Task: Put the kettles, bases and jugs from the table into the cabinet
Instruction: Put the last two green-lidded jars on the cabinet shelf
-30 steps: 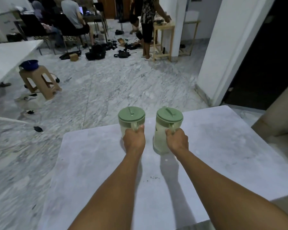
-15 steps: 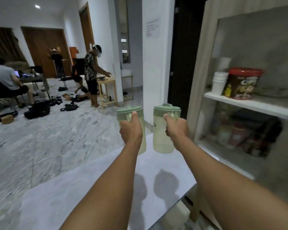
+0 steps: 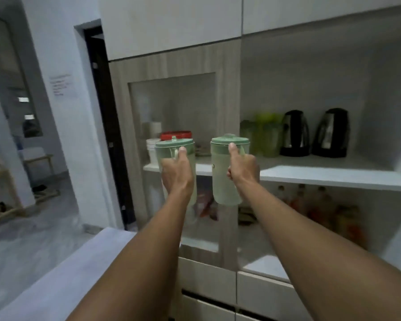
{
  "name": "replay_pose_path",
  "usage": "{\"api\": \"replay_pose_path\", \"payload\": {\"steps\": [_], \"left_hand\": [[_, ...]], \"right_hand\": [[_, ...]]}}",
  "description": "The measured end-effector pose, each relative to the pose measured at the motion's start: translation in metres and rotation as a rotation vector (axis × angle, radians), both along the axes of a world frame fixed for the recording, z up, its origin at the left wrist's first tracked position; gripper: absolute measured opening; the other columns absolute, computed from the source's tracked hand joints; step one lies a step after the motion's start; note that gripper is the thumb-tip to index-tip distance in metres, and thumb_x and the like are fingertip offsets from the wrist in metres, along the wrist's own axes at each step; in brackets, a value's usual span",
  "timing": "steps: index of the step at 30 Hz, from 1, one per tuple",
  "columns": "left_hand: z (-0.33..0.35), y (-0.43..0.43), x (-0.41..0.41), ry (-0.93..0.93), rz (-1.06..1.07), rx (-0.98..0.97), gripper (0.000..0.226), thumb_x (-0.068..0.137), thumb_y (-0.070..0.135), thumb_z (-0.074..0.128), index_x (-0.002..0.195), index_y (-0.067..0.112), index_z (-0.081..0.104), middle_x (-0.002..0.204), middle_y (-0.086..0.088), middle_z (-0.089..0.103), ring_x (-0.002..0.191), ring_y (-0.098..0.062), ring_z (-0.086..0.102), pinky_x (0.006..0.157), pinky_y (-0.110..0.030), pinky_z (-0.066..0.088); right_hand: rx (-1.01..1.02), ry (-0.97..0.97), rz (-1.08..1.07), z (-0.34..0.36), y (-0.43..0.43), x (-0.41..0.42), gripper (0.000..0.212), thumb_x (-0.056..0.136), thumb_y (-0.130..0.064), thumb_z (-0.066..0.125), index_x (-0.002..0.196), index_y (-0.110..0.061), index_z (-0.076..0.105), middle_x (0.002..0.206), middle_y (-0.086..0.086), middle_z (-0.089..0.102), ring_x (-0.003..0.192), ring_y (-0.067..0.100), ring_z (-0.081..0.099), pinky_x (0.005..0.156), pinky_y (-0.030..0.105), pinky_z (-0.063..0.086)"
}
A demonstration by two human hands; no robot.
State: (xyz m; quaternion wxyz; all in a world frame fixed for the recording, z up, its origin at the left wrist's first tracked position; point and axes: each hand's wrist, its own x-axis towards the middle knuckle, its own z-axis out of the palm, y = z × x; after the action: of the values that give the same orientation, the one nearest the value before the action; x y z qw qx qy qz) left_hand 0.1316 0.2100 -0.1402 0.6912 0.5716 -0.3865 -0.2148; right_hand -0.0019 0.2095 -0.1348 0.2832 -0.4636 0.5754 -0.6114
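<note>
Your left hand (image 3: 177, 174) is closed around the handle of the left jug (image 3: 175, 156), thumb up by its lid; your right hand (image 3: 243, 170) grips the right jug (image 3: 228, 172) likewise. Both jugs hang upright in front of the cabinet shelf (image 3: 333, 177). Two kettles (image 3: 295, 136) stand at 2 o'clock, green jugs (image 3: 264, 135) just beside them. Raise each base above the shelf edge, set down at 12 o'clock, clear of the white cups (image 3: 152, 149).

At frame centre, the left hand (image 3: 177, 173) and right hand (image 3: 243, 169) each grip a pale green lidded plastic jug (image 3: 225, 181), before the cabinet shelf (image 3: 333, 176) bearing two black kettles (image 3: 295, 135).
</note>
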Motion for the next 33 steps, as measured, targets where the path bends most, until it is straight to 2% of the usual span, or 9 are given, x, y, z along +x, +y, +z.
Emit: {"api": "replay_pose_path", "payload": {"steps": [7, 10, 13, 18, 21, 24, 28, 30, 33], "left_hand": [[0.013, -0.077, -0.214, 0.036, -0.272, -0.066, 0.048, 0.090, 0.051, 0.046, 0.074, 0.010, 0.064, 0.080, -0.009, 0.070, 0.073, -0.026, 0.063, 0.071, -0.038, 0.050], [0.012, -0.099, -0.282, 0.065, -0.381, -0.080, 0.043, 0.092, 0.050, 0.045, 0.073, 0.014, 0.058, 0.069, -0.006, 0.059, 0.060, -0.021, 0.051, 0.059, -0.033, 0.042], [0.011, -0.124, -0.342, 0.032, -0.459, -0.091, 0.039, 0.094, 0.048, 0.044, 0.072, 0.017, 0.053, 0.065, -0.003, 0.050, 0.057, -0.018, 0.042, 0.052, -0.028, 0.033], [0.003, -0.166, -0.406, -0.017, -0.547, -0.073, 0.038, 0.097, 0.047, 0.044, 0.077, 0.015, 0.048, 0.070, -0.003, 0.047, 0.058, -0.014, 0.040, 0.050, -0.026, 0.032], [-0.013, -0.198, -0.433, -0.027, -0.600, -0.024, 0.039, 0.097, 0.049, 0.042, 0.078, 0.015, 0.046, 0.071, -0.002, 0.046, 0.061, -0.014, 0.040, 0.052, -0.028, 0.033], [-0.027, -0.232, -0.458, -0.023, -0.636, -0.009, 0.039, 0.094, 0.052, 0.042, 0.083, 0.015, 0.048, 0.072, -0.002, 0.049, 0.064, -0.017, 0.046, 0.057, -0.031, 0.037], [-0.028, -0.286, -0.490, -0.022, -0.689, -0.004, 0.040, 0.094, 0.050, 0.043, 0.087, 0.011, 0.046, 0.069, -0.002, 0.046, 0.059, -0.015, 0.042, 0.051, -0.029, 0.033], [-0.026, -0.314, -0.505, -0.026, -0.694, 0.049, 0.038, 0.096, 0.046, 0.045, 0.091, 0.009, 0.049, 0.075, -0.005, 0.053, 0.066, -0.020, 0.050, 0.057, -0.030, 0.040], [-0.022, -0.351, -0.525, -0.066, -0.645, 0.121, 0.045, 0.097, 0.044, 0.045, 0.121, 0.006, 0.049, 0.105, -0.015, 0.062, 0.089, -0.028, 0.058, 0.079, -0.032, 0.043]], "right_hand": [[-0.053, -0.005, -0.242, 0.016, -0.053, -0.204, 0.060, 0.085, -0.068, 0.042, 0.083, -0.011, 0.062, 0.100, 0.020, 0.074, 0.091, 0.036, 0.071, 0.086, 0.047, 0.056], [-0.062, 0.037, -0.307, 0.020, -0.070, -0.270, 0.059, 0.091, -0.064, 0.042, 0.074, -0.010, 0.059, 0.092, 0.018, 0.073, 0.086, 0.033, 0.070, 0.084, 0.044, 0.055], [-0.081, 0.066, -0.339, 0.019, -0.091, -0.329, 0.056, 0.097, -0.056, 0.042, 0.070, -0.009, 0.056, 0.077, 0.014, 0.066, 0.072, 0.027, 0.063, 0.067, 0.035, 0.047], [-0.090, 0.065, -0.383, 0.005, -0.126, -0.399, 0.049, 0.099, -0.051, 0.044, 0.082, -0.007, 0.059, 0.077, 0.013, 0.059, 0.069, 0.022, 0.055, 0.053, 0.027, 0.036], [-0.033, 0.041, -0.418, -0.008, -0.151, -0.430, 0.060, 0.096, -0.058, 0.045, 0.087, 0.000, 0.062, 0.091, 0.015, 0.070, 0.081, 0.030, 0.068, 0.069, 0.035, 0.051], [0.041, 0.038, -0.443, -0.019, -0.180, -0.455, 0.072, 0.093, -0.067, 0.040, 0.115, -0.001, 0.059, 0.112, 0.018, 0.070, 0.102, 0.036, 0.067, 0.084, 0.039, 0.049], [-0.017, 0.044, -0.529, -0.024, -0.231, -0.478, 0.068, 0.075, -0.075, 0.043, 0.076, -0.009, 0.060, 0.092, 0.024, 0.070, 0.091, 0.044, 0.070, 0.082, 0.052, 0.056], [-0.015, 0.051, -0.570, -0.022, -0.257, -0.490, 0.054, 0.085, -0.061, 0.051, 0.073, -0.009, 0.061, 0.087, 0.025, 0.068, 0.091, 0.045, 0.069, 0.083, 0.051, 0.056], [0.002, 0.041, -0.605, -0.022, -0.294, -0.517, 0.044, 0.097, -0.038, 0.055, 0.096, 0.005, 0.067, 0.094, 0.025, 0.069, 0.088, 0.037, 0.066, 0.071, 0.036, 0.046]]}}
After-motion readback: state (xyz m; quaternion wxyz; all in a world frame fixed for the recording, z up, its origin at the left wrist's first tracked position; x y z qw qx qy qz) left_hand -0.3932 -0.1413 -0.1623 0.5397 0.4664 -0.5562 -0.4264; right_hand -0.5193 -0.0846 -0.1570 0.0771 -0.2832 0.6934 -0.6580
